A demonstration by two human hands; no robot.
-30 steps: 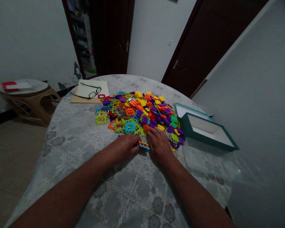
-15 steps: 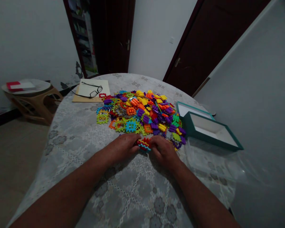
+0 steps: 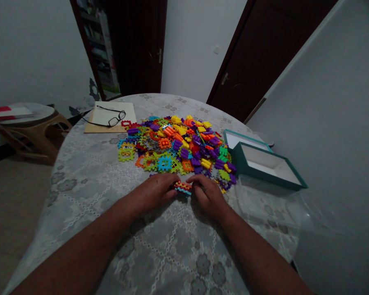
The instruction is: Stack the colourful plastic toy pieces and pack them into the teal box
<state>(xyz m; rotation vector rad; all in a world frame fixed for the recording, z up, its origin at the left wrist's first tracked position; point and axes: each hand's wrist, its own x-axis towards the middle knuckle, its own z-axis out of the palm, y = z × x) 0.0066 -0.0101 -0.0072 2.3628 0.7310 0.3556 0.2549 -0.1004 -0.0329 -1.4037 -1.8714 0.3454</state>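
Between my hands, near the close edge of a colourful heap, is a small assembly of interlocking plastic building pieces (image 3: 183, 188), red and yellow above with blue below. My left hand (image 3: 161, 187) pinches its left end between thumb and fingers. At its right end, my right hand (image 3: 208, 194) has thumb and forefinger closed on the assembly's edge; the other fingers are curled. Just beyond lies the heap of loose building pieces (image 3: 184, 153) in purple, yellow, orange, green, blue and red. My fingers cover both ends of the assembly.
Black glasses (image 3: 113, 121) lie on paper and a board (image 3: 90, 128) at the far left. On the right stand an open green box (image 3: 269, 174), its lid (image 3: 252, 139) and a clear plastic tray (image 3: 261, 200). A patterned cloth covers the round table (image 3: 153, 250).
The view has shifted slightly, so everything sits a little further left. The assembly is tilted differently, showing more yellow along its top. Both hands stay at its ends.
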